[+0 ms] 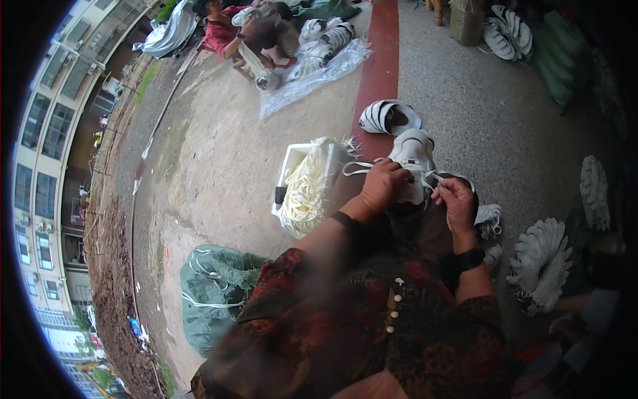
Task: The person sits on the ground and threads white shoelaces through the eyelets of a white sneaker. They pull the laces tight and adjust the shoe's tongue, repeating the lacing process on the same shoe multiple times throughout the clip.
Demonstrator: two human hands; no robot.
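Note:
A white shoe upper [413, 147] rests on my lap, its toe pointing away from me. My left hand [385, 185] is closed at the left side of its opening, against the tongue; its fingertips are partly hidden, and I cannot make out what is between them. One loose end of a white shoelace [357, 167] sticks out to the left of that hand. My right hand [457, 201] pinches the lace [432, 178] at the right side of the upper, with thumb and forefinger together.
Left of my knees stands a white box [291, 158] full of pale laces [307, 189]. A green sack [216, 286] lies nearer, on the left. Nested white uppers [390, 118] sit beyond my knees, and more bundles [541, 266] on the right. Another person [229, 33] sits far left by plastic sheeting [299, 90].

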